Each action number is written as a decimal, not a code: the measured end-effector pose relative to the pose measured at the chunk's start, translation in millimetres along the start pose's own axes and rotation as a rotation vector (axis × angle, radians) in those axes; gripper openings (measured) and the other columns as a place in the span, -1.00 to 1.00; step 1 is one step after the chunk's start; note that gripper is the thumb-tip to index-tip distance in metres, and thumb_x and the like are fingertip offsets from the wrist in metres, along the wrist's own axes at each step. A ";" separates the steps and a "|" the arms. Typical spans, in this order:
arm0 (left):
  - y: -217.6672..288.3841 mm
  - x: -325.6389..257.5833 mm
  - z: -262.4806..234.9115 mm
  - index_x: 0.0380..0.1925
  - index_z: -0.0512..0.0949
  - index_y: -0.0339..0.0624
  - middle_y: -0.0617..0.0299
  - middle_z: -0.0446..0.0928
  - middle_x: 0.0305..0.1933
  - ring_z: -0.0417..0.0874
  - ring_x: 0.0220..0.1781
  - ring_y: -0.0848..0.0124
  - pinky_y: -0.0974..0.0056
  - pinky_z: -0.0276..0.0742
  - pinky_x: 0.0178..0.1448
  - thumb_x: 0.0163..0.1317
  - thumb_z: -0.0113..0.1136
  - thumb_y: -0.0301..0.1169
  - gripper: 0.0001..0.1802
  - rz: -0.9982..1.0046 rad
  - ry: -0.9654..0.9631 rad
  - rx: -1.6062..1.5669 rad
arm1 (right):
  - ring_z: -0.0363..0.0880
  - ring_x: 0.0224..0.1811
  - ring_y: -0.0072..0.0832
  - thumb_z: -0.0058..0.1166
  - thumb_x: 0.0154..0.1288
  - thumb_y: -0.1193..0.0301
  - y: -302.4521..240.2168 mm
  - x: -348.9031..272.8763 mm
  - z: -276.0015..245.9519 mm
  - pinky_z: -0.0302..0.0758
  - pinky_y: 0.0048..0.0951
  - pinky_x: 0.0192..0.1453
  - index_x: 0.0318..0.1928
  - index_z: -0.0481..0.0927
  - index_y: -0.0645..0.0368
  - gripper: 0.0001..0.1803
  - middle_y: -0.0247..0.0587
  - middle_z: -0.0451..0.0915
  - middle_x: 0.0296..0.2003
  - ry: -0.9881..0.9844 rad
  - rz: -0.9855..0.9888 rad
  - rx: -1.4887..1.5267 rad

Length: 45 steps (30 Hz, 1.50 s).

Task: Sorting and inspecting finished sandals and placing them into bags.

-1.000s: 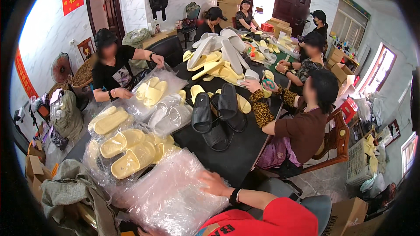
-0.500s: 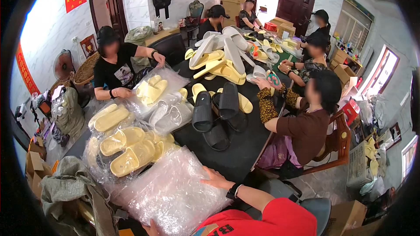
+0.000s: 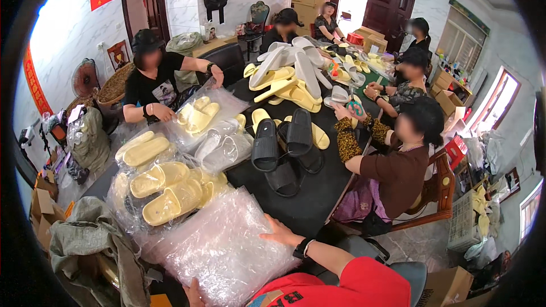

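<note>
A thick stack of clear plastic bags lies in front of me at the near table edge. My right hand, with a dark band at the wrist, grips its right edge, thumb on top and fingers along the side. At the lower edge of the view, my left hand touches the stack's near left side; most of its fingers are hidden. Just beyond lie bagged yellow slippers and bagged grey slippers. Several black slippers sit unwrapped farther right.
Loose yellow and grey slippers are heaped mid-table. Across at the left, a person holds a bag with yellow slippers. A person in brown sits at the right, handling a slipper. A grey-green sack stands at my near left.
The view has shifted slightly. My hands stay on the stack of bags, with the left one a little higher in view. The person across at the left has moved the hands slightly.
</note>
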<state>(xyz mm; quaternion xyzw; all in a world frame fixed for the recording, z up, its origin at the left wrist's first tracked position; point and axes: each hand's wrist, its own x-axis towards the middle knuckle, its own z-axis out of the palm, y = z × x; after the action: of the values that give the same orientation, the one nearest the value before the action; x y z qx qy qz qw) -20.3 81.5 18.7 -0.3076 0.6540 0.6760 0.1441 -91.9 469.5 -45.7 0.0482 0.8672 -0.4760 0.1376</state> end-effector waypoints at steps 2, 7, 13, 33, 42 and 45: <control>5.4 -6.4 3.0 0.30 0.03 -0.27 0.02 0.23 0.25 0.35 0.16 0.21 0.21 0.39 0.12 0.20 0.14 -0.17 -0.22 -0.003 -0.035 -0.034 | -0.08 0.39 -0.03 0.09 0.08 -0.10 -4.1 -1.4 -0.9 -0.05 -0.25 0.40 0.37 -0.20 0.22 0.08 0.15 -0.06 0.34 -0.025 0.005 0.021; 8.7 -6.2 3.0 0.28 0.06 -0.32 0.02 0.26 0.24 0.35 0.17 0.23 0.24 0.34 0.17 0.21 0.13 -0.19 -0.25 0.081 -0.084 -0.026 | -0.13 0.41 -0.05 0.07 0.09 -0.12 -12.3 -3.6 -4.9 -0.09 -0.26 0.41 0.37 -0.24 0.19 0.09 0.13 -0.11 0.35 -0.057 0.047 0.084; 8.8 -2.7 -6.0 0.28 0.05 -0.38 -0.02 0.23 0.27 0.32 0.20 0.21 0.21 0.29 0.22 0.20 0.13 -0.20 -0.23 0.091 -0.019 0.017 | -0.12 0.40 -0.05 0.04 0.09 -0.13 -42.4 -19.4 -17.0 -0.09 -0.05 0.38 0.38 -0.21 0.10 0.05 0.12 -0.08 0.35 0.000 0.078 -0.163; -20.2 -5.7 67.1 0.35 0.00 0.08 -0.14 -0.22 0.43 -0.29 0.40 -0.30 -0.54 -0.31 0.18 -0.08 0.16 0.26 0.04 0.686 -0.210 1.375 | -0.37 0.45 -0.09 -0.01 0.04 -0.19 -63.0 -50.6 55.0 -0.45 0.51 0.20 0.33 0.12 -0.10 -0.12 -0.13 -0.16 0.40 -0.269 -0.597 -0.708; -39.3 6.5 64.5 0.36 -0.01 0.11 -0.08 -0.23 0.44 -0.29 0.40 -0.29 -0.58 -0.25 0.13 -0.10 0.17 0.27 0.06 0.737 -0.170 1.388 | -0.35 0.46 -0.15 -0.03 0.06 -0.21 -65.5 -51.2 52.9 -0.41 0.51 0.21 0.36 0.05 -0.17 -0.11 -0.19 -0.20 0.41 -0.333 -0.555 -0.783; -43.0 10.4 63.5 0.36 -0.02 0.12 -0.06 -0.24 0.45 -0.30 0.41 -0.28 -0.58 -0.25 0.13 -0.11 0.17 0.27 0.07 0.746 -0.168 1.382 | -0.35 0.46 -0.16 -0.06 0.08 -0.21 -66.0 -51.1 52.5 -0.41 0.51 0.21 0.36 0.06 -0.16 -0.13 -0.19 -0.19 0.41 -0.334 -0.550 -0.795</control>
<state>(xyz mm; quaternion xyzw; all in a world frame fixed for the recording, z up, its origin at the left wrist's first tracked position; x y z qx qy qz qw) -17.0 145.5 -24.6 0.1434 0.9728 0.1413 0.1150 -47.0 392.2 -4.3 -0.3147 0.9281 -0.1293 0.1514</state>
